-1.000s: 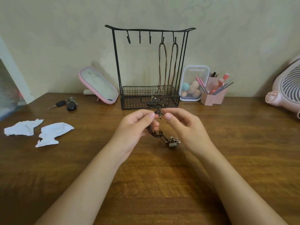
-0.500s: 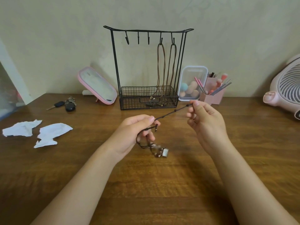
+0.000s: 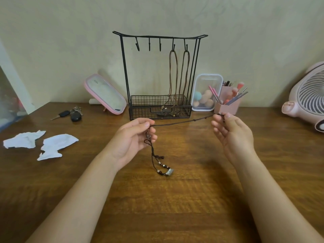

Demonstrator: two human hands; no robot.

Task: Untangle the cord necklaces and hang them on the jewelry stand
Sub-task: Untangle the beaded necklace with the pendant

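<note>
A dark cord necklace [image 3: 182,122] stretches between my hands above the wooden table. My left hand [image 3: 135,137] pinches the cord near its bunched part, and a beaded length with a small metal pendant [image 3: 169,172] dangles below it. My right hand [image 3: 231,132] pinches the cord's far end between thumb and forefinger. Behind stands the black wire jewelry stand [image 3: 159,37] with a basket base. Two brown cord necklaces [image 3: 175,74] hang from its two right hooks, their pendants down in the basket. The three left hooks are bare.
Two crumpled white paper pieces [image 3: 52,144] lie at the left, with car keys [image 3: 73,114] behind them. A pink mirror [image 3: 105,93] leans left of the stand. A clear box of sponges [image 3: 205,93], a pink brush holder [image 3: 229,102] and a pink fan [image 3: 308,99] stand at the right.
My hands have drawn apart. The right hand pulled one end of the cord out to the right, and the bunched cord loosened so the beaded part and pendant hang lower.
</note>
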